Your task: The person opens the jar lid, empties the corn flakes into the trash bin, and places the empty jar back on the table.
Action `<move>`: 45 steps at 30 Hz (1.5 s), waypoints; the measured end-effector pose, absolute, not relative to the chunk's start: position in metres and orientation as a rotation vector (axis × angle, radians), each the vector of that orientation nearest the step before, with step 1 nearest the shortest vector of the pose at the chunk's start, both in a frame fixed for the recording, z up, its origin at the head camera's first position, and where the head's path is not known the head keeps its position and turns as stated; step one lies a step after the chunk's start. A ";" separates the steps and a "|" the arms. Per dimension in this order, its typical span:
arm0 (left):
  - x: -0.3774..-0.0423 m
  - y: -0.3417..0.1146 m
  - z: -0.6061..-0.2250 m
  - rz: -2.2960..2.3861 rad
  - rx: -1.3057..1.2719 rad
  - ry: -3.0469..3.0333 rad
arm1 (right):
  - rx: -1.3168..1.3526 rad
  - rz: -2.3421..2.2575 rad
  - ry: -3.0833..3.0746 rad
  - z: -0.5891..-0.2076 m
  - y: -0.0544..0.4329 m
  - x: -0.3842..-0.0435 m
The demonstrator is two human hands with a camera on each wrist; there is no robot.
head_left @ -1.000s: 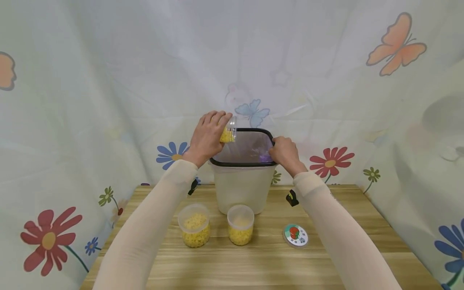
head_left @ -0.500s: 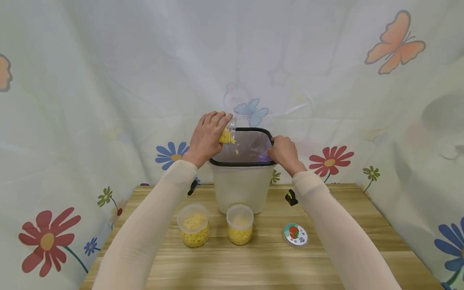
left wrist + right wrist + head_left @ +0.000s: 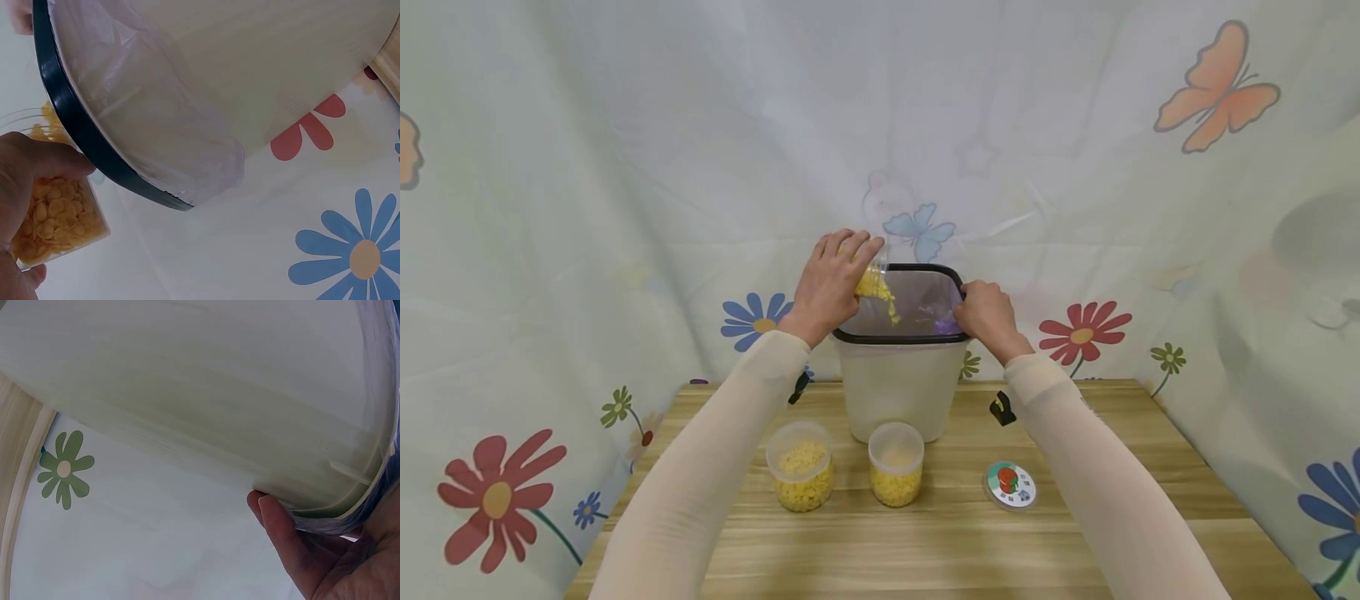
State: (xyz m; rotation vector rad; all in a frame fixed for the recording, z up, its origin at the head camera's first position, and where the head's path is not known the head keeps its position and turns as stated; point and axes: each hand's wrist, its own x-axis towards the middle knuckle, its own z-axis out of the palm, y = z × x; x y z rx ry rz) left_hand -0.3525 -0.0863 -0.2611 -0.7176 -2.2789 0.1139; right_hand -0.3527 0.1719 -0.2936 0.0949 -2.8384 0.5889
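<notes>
My left hand [image 3: 831,287] grips a clear plastic jar [image 3: 90,228] of yellow flakes, tipped sideways over the mouth of a white trash can [image 3: 898,387]. A thin stream of flakes [image 3: 891,307] falls from the jar's mouth into the can. Around the can's top runs a dark rim [image 3: 94,140] with a thin, see-through bag [image 3: 200,150] folded over it. My right hand [image 3: 988,312] holds the rim on the right side; in the right wrist view its fingers [image 3: 281,528] curl against the outer wall. The can's bottom inside is hidden.
Two more open jars, a wide one [image 3: 806,487] and a narrower one [image 3: 897,485], stand on the wooden table [image 3: 850,550] in front of the can, both partly filled with yellow bits. A round printed lid [image 3: 1011,486] lies to their right. A patterned cloth [image 3: 1075,208] hangs behind.
The jar in my left hand tilts slightly further down, and flakes that were inside it now pour out into the trash can. My right hand keeps its place on the rim.
</notes>
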 end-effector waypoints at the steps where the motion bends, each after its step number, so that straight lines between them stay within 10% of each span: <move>1: -0.352 -0.086 -0.261 0.114 -0.718 -2.280 | 0.094 0.588 -2.838 -0.294 0.172 -0.353; 45: -0.353 -0.086 -0.263 0.222 -0.709 -2.269 | 0.096 0.554 -2.819 -0.294 0.171 -0.353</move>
